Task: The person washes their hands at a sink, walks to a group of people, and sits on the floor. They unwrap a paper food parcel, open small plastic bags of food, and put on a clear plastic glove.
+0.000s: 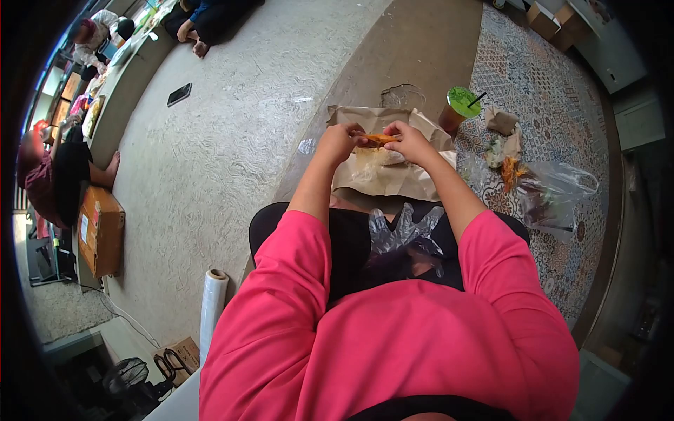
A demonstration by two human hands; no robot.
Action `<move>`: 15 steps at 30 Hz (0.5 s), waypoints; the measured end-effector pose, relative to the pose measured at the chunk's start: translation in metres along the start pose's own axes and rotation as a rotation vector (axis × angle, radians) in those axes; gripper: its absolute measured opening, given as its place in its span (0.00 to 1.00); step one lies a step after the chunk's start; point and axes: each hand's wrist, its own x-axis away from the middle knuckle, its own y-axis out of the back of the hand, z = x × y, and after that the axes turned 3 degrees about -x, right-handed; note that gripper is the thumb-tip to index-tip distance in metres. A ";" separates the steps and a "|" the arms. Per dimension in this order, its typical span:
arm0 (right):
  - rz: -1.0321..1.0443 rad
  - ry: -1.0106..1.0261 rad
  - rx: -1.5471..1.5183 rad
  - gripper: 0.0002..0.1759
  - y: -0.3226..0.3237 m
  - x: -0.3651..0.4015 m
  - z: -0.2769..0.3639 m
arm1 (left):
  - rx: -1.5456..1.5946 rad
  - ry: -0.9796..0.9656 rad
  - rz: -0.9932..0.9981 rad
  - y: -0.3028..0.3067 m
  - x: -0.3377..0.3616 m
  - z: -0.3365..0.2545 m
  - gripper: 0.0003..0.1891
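My left hand (342, 143) and my right hand (411, 142) pinch an orange-brown piece of food (380, 139) between them, one at each end. Its exact kind is too small to make out. Below it, a creased sheet of brown paper (428, 184) lies spread in front of my crossed legs. A pale, whitish clump of food (369, 163), partly in what looks like clear plastic, rests on the paper under my hands. Across my lap lies a clear plastic glove (401, 230), worn by neither hand.
Right of the paper stands a drink cup (460, 105) with green top and black straw. Crumpled brown paper (502, 121), orange scraps (511, 172) and a clear plastic bag (562, 193) lie beyond. Leftward are a phone (180, 94), a plastic-film roll (213, 302), a cardboard box (102, 230) and several seated people.
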 end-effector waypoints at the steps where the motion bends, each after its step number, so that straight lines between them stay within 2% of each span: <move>1: 0.000 -0.001 0.002 0.18 0.001 0.003 0.005 | 0.002 0.000 0.000 0.003 0.000 -0.001 0.10; 4: -0.038 -0.017 0.045 0.12 0.004 0.012 0.014 | -0.071 0.086 0.092 0.008 0.001 0.001 0.11; 6: -0.080 -0.103 -0.192 0.09 0.002 0.013 0.014 | -0.123 -0.083 0.002 0.005 0.000 0.012 0.12; 7: -0.078 -0.100 -0.193 0.09 0.001 0.014 0.012 | -0.125 -0.082 -0.001 0.006 0.001 0.013 0.12; 9: -0.142 0.078 -0.026 0.10 -0.001 0.015 0.008 | -0.052 -0.070 0.034 0.007 0.003 0.014 0.11; 13: -0.149 0.059 0.002 0.08 -0.005 0.016 0.002 | -0.039 -0.003 0.074 0.007 0.008 0.007 0.11; 15: -0.216 -0.019 -0.244 0.06 -0.010 0.018 0.001 | 0.002 -0.008 0.068 0.004 0.009 0.003 0.10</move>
